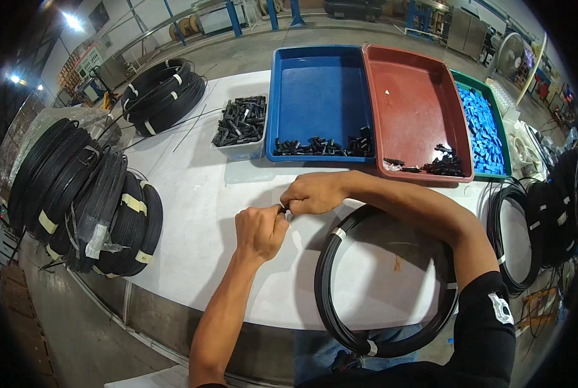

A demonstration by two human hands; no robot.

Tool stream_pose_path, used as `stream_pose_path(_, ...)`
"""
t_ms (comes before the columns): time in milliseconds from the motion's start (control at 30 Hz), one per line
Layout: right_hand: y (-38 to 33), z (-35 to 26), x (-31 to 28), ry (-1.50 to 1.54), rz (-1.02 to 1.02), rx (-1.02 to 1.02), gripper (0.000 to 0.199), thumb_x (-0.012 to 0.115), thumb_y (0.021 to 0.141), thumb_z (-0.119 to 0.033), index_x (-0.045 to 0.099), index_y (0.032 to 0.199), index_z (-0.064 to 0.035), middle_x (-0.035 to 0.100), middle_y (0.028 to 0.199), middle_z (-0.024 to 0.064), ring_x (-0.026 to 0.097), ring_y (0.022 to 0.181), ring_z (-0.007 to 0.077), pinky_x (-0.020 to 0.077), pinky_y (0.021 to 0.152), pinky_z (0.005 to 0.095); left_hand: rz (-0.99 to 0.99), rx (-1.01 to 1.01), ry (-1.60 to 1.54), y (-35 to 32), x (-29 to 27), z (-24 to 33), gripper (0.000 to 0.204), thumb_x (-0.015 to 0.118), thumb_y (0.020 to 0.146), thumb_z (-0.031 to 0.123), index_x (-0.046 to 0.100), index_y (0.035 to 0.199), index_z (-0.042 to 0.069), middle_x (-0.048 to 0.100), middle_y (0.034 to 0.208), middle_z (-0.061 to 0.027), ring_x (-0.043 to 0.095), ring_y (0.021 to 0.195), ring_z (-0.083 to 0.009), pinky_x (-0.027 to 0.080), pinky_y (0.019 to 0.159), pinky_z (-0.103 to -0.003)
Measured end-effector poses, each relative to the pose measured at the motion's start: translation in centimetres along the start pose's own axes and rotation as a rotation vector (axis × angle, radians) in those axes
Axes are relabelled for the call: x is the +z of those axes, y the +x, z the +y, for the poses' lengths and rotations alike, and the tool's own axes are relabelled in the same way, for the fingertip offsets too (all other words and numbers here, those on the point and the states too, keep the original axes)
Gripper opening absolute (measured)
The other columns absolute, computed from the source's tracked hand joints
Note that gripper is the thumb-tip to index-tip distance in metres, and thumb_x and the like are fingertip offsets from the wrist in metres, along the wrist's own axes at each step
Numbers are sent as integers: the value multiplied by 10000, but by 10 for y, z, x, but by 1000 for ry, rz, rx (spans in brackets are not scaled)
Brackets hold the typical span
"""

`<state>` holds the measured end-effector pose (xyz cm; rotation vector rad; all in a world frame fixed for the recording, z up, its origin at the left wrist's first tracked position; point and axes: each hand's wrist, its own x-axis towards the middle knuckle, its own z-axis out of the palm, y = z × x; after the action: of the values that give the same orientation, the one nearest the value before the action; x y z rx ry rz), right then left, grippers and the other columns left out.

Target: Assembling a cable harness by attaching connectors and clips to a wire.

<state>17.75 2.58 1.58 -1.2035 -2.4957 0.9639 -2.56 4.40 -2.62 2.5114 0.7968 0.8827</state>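
Note:
My left hand [260, 233] and my right hand [315, 193] meet over the white table, both closed with fingertips pinched together. Between them a small black piece [283, 209] shows, mostly covered by the fingers; its exact kind I cannot make out. Below my right forearm lies a coil of black cable [326, 284], bound with white tape, its near side reaching past the table's front edge. Beyond my hands, a blue tray [321, 84] and a red tray [412, 84] hold small black parts along their near sides.
A clear bin [240, 150] of black parts stands left of the blue tray. Blue pieces [480, 129] fill a green tray [510, 155] at the right. Taped black cable coils [50, 174] are heaped at the left, another [163, 97] lies far left, and more [496, 226] sit at the right.

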Motion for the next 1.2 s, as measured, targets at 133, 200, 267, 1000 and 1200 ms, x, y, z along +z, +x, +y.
stream_pose_path(133,-9,-3,0,-567,300,-253,168,603,818,-189,577,838,-24,565,711,119,572,704,315,426,692,436,-78,-133,-199,2,-6,-8,326,503,808,276,575,609,28,531,526,-171,531,480,-331,399,505,-430)
stream_pose_path(200,-14,-6,-2,-680,368,-346,177,655,802,-184,570,883,-51,570,758,56,575,735,254,412,719,376,-121,-172,-272,1,-7,-13,329,499,813,280,564,608,30,522,520,-148,520,479,-298,389,506,-415)
stream_pose_path(267,-13,-4,2,-752,408,-385,164,651,806,-177,568,881,-56,560,753,47,571,728,238,409,719,367,-177,-243,-441,-1,-7,-16,328,487,822,266,520,602,25,471,498,-80,449,464,-201,355,496,-372)
stream_pose_path(1000,-2,-6,-17,46,-280,161,222,510,863,-164,578,933,35,614,799,176,579,792,333,453,759,420,-108,-101,-325,-4,3,2,353,495,818,257,509,570,6,460,481,-138,445,439,-283,346,483,-417)
stream_pose_path(1200,-19,-7,-2,-793,407,-456,165,627,775,-165,569,879,-51,533,769,38,537,723,211,394,678,352,-211,-317,-834,-2,-2,-6,369,473,845,282,354,573,63,321,533,15,293,496,-97,242,469,-303)
